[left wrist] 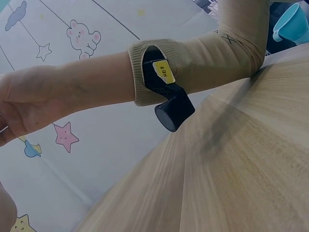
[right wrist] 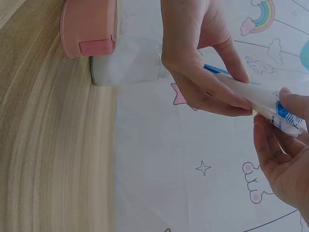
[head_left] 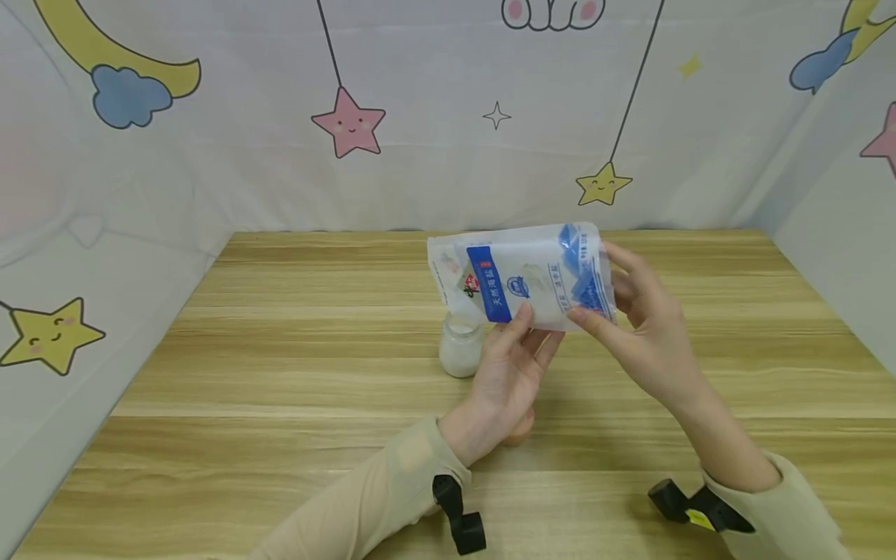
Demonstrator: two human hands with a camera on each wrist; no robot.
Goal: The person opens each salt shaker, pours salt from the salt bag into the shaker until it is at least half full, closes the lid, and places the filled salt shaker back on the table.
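Note:
Both hands hold a plastic bag of sea salt (head_left: 525,272), white with blue print, lying sideways in the air above the table. My left hand (head_left: 507,373) grips its lower edge, thumb on the printed front and fingers behind. At the bag's right end, my right hand (head_left: 647,327) pinches it between thumb and fingers. Below the bag's left part stands a small glass jar (head_left: 460,350) with white contents. The right wrist view shows the bag (right wrist: 263,96) edge-on between the hands. In the left wrist view, only part of the right hand (left wrist: 24,101) appears.
A pink rounded object (right wrist: 89,24) with a tab stands close to the jar, mostly hidden behind the left wrist in the head view. The wooden table (head_left: 280,373) meets a patterned cloth (head_left: 434,179) at the back and sides. A light-blue cup (left wrist: 293,24) shows beyond the table.

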